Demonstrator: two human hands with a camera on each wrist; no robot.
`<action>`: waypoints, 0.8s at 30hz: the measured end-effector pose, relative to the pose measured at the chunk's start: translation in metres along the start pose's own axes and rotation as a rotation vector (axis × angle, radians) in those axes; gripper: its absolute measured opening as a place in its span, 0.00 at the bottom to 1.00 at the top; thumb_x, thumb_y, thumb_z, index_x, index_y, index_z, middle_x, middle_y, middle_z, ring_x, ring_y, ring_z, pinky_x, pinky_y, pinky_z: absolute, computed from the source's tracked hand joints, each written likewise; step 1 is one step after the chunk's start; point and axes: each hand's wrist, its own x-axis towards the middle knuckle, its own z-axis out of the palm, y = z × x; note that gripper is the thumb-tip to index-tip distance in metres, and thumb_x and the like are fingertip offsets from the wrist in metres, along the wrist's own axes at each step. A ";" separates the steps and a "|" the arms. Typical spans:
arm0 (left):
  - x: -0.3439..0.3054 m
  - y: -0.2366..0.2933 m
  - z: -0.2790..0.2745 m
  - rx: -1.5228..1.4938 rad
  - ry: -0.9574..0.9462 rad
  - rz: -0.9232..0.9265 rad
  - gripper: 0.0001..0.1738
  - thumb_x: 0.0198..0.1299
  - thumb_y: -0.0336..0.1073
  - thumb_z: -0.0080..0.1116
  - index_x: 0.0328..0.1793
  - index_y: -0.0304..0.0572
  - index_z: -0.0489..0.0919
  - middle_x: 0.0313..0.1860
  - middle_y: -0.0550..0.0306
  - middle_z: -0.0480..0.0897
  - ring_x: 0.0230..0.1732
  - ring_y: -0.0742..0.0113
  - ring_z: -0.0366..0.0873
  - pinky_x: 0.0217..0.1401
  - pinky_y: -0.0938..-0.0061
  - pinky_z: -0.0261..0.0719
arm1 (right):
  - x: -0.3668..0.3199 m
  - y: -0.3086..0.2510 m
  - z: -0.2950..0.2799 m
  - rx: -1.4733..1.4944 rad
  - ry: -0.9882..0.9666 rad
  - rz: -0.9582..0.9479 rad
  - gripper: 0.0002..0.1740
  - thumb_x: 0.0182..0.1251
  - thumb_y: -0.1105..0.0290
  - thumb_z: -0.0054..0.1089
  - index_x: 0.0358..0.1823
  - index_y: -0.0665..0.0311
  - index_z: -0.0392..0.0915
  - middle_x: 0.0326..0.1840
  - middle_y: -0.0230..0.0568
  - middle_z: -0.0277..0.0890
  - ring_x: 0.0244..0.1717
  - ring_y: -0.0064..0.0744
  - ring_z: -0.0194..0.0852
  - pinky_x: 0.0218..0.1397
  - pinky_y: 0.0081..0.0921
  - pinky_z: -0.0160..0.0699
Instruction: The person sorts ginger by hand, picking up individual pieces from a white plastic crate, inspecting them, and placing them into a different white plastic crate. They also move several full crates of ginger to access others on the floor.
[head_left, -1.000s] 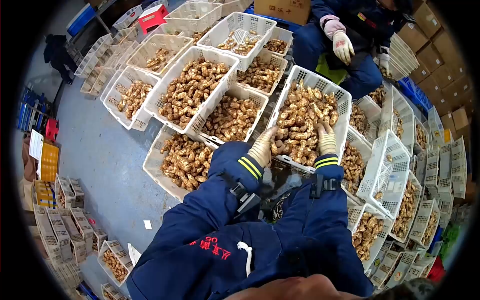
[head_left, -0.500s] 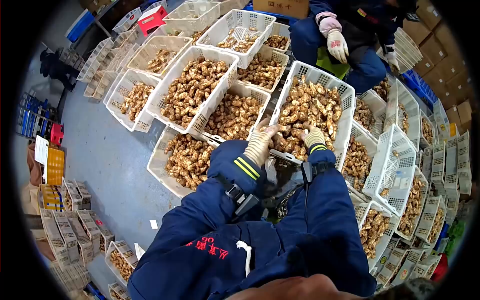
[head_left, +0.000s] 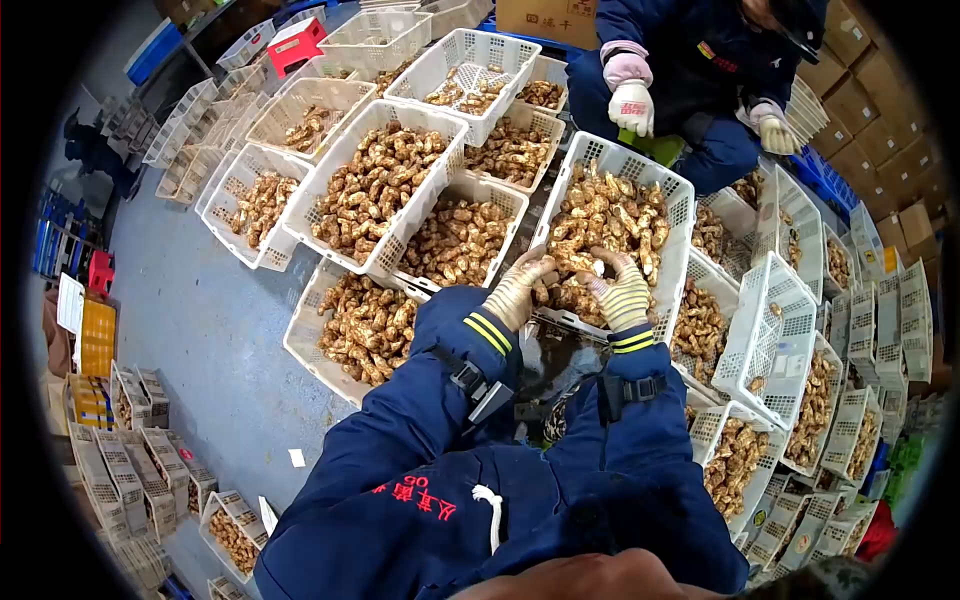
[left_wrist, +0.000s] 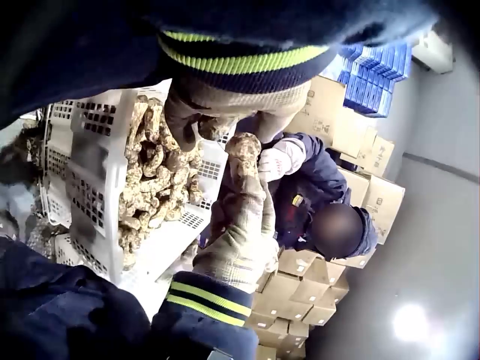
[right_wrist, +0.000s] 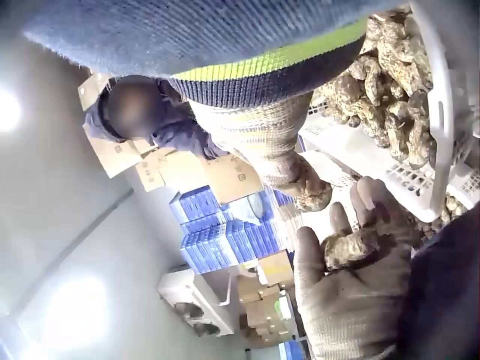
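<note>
Both gloved hands are now up off the heap of brown tubers (head_left: 600, 215), at the near edge of the white plastic crate (head_left: 678, 190) that stands tilted in front of the person. A second ago they lay palm down on the heap, the right one reaching further in. Half a second ago they had drawn back toward the near rim.

The right hand (head_left: 622, 292) has since turned so that its striped palm faces up. Its fingers (left_wrist: 251, 187) are bunched together and pinch a lifted tuber (left_wrist: 244, 147) at their tips, clear of the heap.

The left hand (head_left: 520, 288) sits just beside it, a little nearer the crate's left corner. In the right wrist view its fingers (right_wrist: 339, 225) are parted and nearly straight. A second tuber (right_wrist: 349, 247) lies across the palm at their base; whether the thumb clamps it cannot be told. The two hands are close, not touching, and the two tubers are held apart.

The rest has shifted only with the head camera. More white crates of tubers (head_left: 375, 185) lie overlapping to the left and behind, on the grey floor (head_left: 200, 300). Another person in dark blue (head_left: 690, 60) crouches beyond the crate. One white-gloved hand (head_left: 632, 108) of theirs now hangs lower, closer to the crate's far rim than before. Cardboard boxes (head_left: 860, 100) are stacked at the right.
</note>
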 end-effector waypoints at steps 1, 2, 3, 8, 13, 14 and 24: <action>-0.005 0.002 0.009 -0.043 -0.036 -0.022 0.39 0.57 0.36 0.66 0.73 0.40 0.60 0.57 0.52 0.74 0.54 0.61 0.76 0.53 0.64 0.78 | -0.002 -0.004 -0.001 0.049 -0.010 0.041 0.28 0.48 0.54 0.74 0.47 0.64 0.81 0.47 0.47 0.78 0.52 0.44 0.75 0.57 0.36 0.72; -0.007 0.002 0.013 -0.087 -0.070 -0.044 0.39 0.57 0.36 0.66 0.73 0.41 0.60 0.57 0.52 0.74 0.55 0.61 0.76 0.53 0.64 0.78 | -0.002 -0.008 -0.003 0.107 -0.036 0.051 0.29 0.48 0.53 0.74 0.48 0.64 0.81 0.46 0.47 0.78 0.52 0.44 0.75 0.57 0.36 0.72; -0.005 0.001 0.014 -0.103 -0.108 -0.050 0.37 0.58 0.36 0.65 0.72 0.43 0.62 0.56 0.52 0.75 0.55 0.59 0.77 0.52 0.64 0.80 | -0.005 -0.012 -0.005 0.071 -0.036 0.049 0.28 0.48 0.54 0.74 0.48 0.64 0.81 0.46 0.47 0.78 0.52 0.43 0.75 0.57 0.36 0.72; -0.007 -0.010 0.031 -0.081 -0.045 -0.104 0.22 0.60 0.43 0.63 0.58 0.48 0.72 0.47 0.58 0.80 0.42 0.67 0.81 0.42 0.72 0.85 | -0.009 -0.010 -0.009 0.035 -0.030 0.016 0.32 0.48 0.48 0.73 0.49 0.64 0.80 0.47 0.47 0.78 0.53 0.46 0.74 0.59 0.37 0.70; -0.003 -0.019 0.039 -0.153 -0.174 -0.215 0.19 0.62 0.45 0.60 0.54 0.46 0.75 0.41 0.57 0.81 0.37 0.66 0.81 0.36 0.72 0.84 | -0.014 0.003 0.001 0.532 -0.123 0.204 0.34 0.50 0.60 0.77 0.55 0.70 0.73 0.47 0.38 0.77 0.49 0.27 0.73 0.55 0.26 0.74; -0.004 -0.021 0.043 -0.147 -0.164 -0.211 0.19 0.62 0.45 0.60 0.54 0.45 0.75 0.41 0.57 0.81 0.37 0.66 0.81 0.36 0.72 0.84 | -0.013 0.002 0.000 0.565 -0.132 0.229 0.33 0.51 0.60 0.76 0.55 0.70 0.73 0.47 0.38 0.77 0.49 0.29 0.74 0.54 0.26 0.74; 0.012 -0.033 0.027 0.077 -0.012 -0.141 0.22 0.60 0.44 0.63 0.58 0.45 0.72 0.44 0.55 0.80 0.44 0.64 0.79 0.42 0.69 0.80 | -0.019 0.033 -0.007 -0.121 0.002 0.237 0.37 0.63 0.53 0.60 0.64 0.73 0.62 0.54 0.66 0.73 0.55 0.62 0.71 0.59 0.41 0.69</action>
